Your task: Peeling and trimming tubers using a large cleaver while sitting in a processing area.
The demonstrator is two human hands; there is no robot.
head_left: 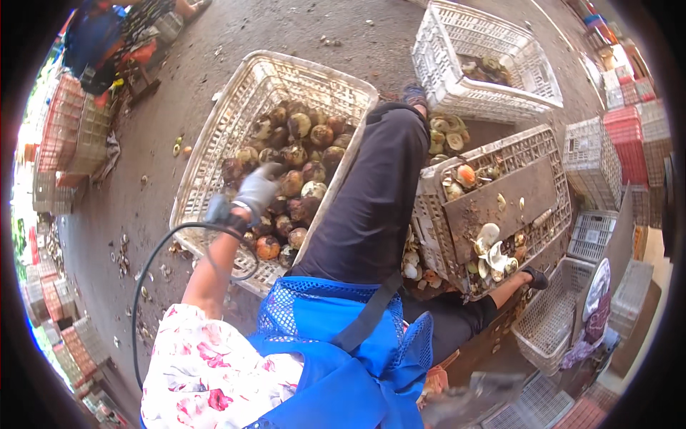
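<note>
My left hand [257,191], in a pale grey glove, reaches over a large off-white plastic crate [191,161]. Its blurred fingers point outward above the heap of round brown-and-cream fruits [293,154], and no fruit shows in them. A dark band and a black cable circle that wrist. Low on the right, beside my blue apron [314,357], a grey smear of motion [475,400] may be my right hand or something in it; its fingers cannot be made out. Right of my leg, an overturned crate [436,222] carries a brown board [511,196] with white peelings [491,250] below it.
Another white crate [493,93] with some pieces inside stands at the far right. Pale fruit pieces [449,134] lie by my foot. Stacked red and white crates [622,143] line the right; more stacks [68,129] and another person [100,43] are on the left.
</note>
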